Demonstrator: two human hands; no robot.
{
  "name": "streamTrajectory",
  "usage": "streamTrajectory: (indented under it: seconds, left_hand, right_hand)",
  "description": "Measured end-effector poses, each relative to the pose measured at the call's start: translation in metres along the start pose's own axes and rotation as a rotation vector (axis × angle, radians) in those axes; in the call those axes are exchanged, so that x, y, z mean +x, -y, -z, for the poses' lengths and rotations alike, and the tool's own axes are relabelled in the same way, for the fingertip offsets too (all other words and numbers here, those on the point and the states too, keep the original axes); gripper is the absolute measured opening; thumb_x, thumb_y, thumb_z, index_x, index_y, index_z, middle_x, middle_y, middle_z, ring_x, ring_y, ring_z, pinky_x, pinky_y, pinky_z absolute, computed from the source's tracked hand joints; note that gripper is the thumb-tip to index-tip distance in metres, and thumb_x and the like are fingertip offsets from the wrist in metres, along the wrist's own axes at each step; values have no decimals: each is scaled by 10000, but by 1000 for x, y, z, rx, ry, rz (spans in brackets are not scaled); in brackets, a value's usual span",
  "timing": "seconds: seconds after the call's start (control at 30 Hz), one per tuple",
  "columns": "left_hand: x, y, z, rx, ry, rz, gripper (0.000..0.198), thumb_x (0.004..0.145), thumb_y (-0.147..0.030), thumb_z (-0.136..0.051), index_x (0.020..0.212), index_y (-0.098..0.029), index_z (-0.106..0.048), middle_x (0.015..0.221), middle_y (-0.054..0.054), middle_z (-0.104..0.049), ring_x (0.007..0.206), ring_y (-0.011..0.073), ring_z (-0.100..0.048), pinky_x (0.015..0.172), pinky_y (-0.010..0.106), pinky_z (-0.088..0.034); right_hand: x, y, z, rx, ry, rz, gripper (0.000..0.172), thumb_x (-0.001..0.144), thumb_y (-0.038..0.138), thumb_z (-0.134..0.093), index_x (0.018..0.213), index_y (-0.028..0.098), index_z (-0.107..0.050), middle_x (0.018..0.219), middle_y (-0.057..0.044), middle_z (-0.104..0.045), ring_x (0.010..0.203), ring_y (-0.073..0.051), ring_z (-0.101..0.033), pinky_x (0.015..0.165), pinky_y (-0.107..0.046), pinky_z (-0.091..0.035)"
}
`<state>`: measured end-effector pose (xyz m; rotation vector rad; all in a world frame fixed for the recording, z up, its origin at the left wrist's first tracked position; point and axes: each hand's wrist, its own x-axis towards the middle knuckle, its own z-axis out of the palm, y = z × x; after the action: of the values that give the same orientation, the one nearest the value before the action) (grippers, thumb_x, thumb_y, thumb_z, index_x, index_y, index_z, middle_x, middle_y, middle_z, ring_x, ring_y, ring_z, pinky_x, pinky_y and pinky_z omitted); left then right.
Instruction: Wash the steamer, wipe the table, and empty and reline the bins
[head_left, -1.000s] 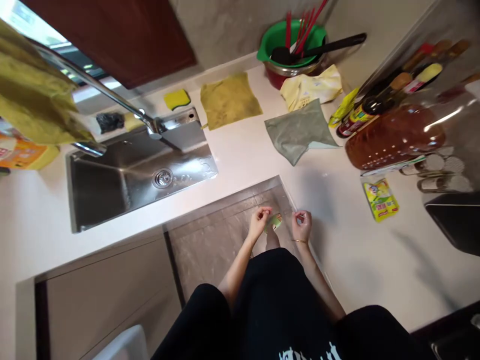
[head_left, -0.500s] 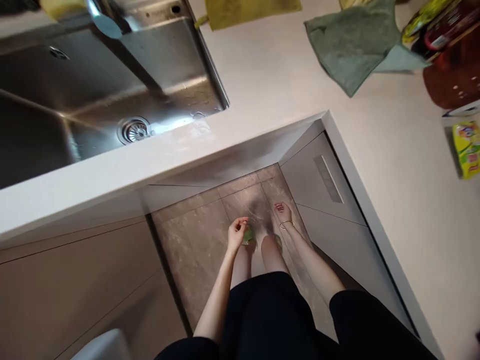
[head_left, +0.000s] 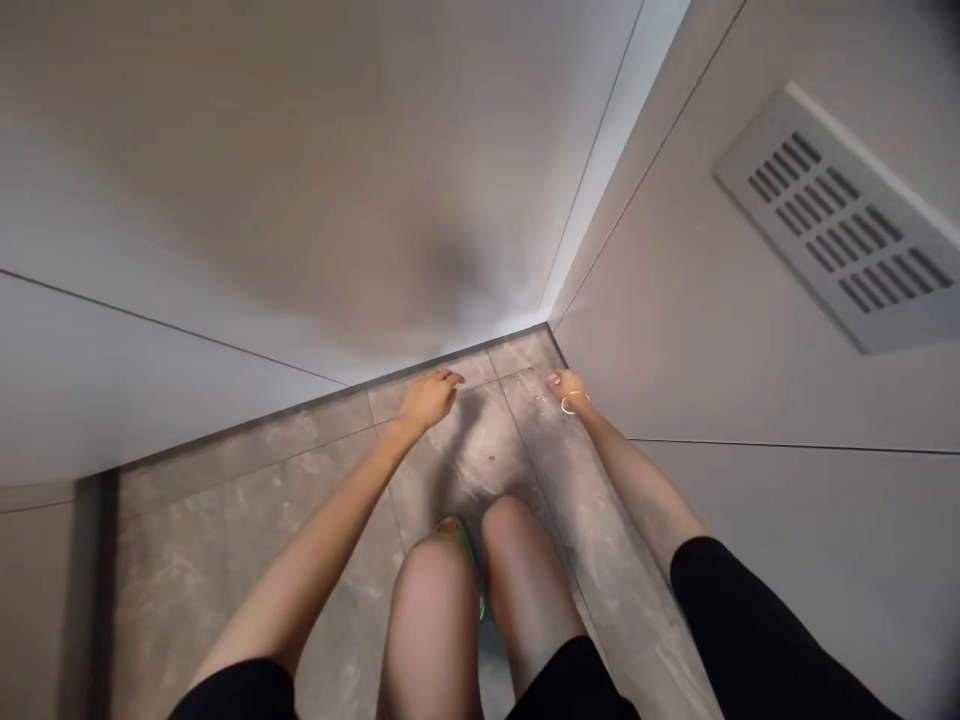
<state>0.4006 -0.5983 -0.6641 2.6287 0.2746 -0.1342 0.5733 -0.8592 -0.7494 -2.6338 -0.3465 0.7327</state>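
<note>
My left hand (head_left: 427, 398) and right hand (head_left: 568, 385), both empty and loosely curled, reach down toward the floor (head_left: 480, 450) corner, left nearer.

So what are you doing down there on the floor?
A person is crouched in the corner where two cabinet fronts meet. The left hand and the right hand, which has a gold bracelet at the wrist, both reach down to the grey floor tiles. Neither holds anything. A vent grille sits on the right cabinet.
</note>
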Motion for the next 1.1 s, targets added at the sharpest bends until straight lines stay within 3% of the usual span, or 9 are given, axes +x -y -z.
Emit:
streamTrajectory:
  seconds: [0.13,0.3,0.4,0.47,0.57,0.73,0.83,0.93,1.1]
  left_hand:
    - [-12,25,-21,181,-14,-27,356,824,-203,-429,1103,-197,-649,1161,112,-653,1095,275,-587,1012,417,-417]
    - [-99,78,-56,209,44,126,428,854,-343,-362,1181,-208,-603,1244,94,-624,1142,274,-574,998,411,-443]
    - [-150,107,-63,201,105,234,439,832,-399,-370,1153,-219,-611,1233,90,-638,1125,284,-588,992,433,-451]
    - [-166,117,-65,184,114,295,433,824,-414,-376,1136,-233,-616,1220,77,-649,1119,280,-593,990,435,-453]
    - [-156,114,-73,115,66,349,428,818,-417,-384,1120,-231,-625,1198,78,-660,1095,272,-608,973,424,-468]
    - [-87,75,-106,-104,-54,380,419,843,-393,-395,1124,-196,-636,1203,90,-659,1048,249,-633,904,405,-511]
    - [-63,53,-119,-188,-55,295,392,880,-393,-405,1133,-213,-645,1237,80,-643,1137,249,-591,904,403,-516]
    - [-66,52,-121,-220,-10,261,349,898,-397,-435,1114,-248,-664,1256,67,-631,1179,248,-566,969,430,-484]
    - [-91,85,-118,-301,-25,371,320,894,-407,-458,1038,-244,-692,1172,69,-672,1134,236,-600,1024,430,-445]
  right_hand:
    - [39,-6,-28,-68,32,77,302,819,190,-636,1115,173,-692,1073,-103,-710,989,-215,-654,869,-281,-470]
    - [55,-9,-75,-104,86,148,367,864,158,-575,1227,135,-629,1200,-102,-663,1110,-196,-590,963,-278,-429]
    - [61,-14,-94,-107,102,198,400,878,123,-538,1274,135,-595,1289,-97,-612,1216,-206,-511,1036,-313,-386]
    - [68,-17,-101,-108,102,235,441,876,120,-539,1317,125,-554,1381,-97,-539,1276,-210,-448,1084,-334,-338]
    - [91,-14,-105,-112,94,276,493,860,115,-554,1352,119,-517,1435,-101,-480,1309,-215,-406,1116,-346,-302]
    - [148,4,-112,-108,36,294,488,873,105,-499,1358,156,-516,1495,-114,-396,1379,-252,-319,1123,-402,-300]
    - [184,15,-125,-100,4,330,519,868,155,-527,1384,187,-484,1541,-111,-309,1428,-289,-217,1124,-479,-271]
    - [215,26,-139,-126,1,303,507,870,217,-535,1369,144,-488,1503,-158,-349,1417,-332,-216,1107,-538,-240]
    - [241,40,-157,-223,-21,239,390,903,270,-477,1208,56,-592,1351,-195,-509,1327,-332,-340,1105,-536,-197]
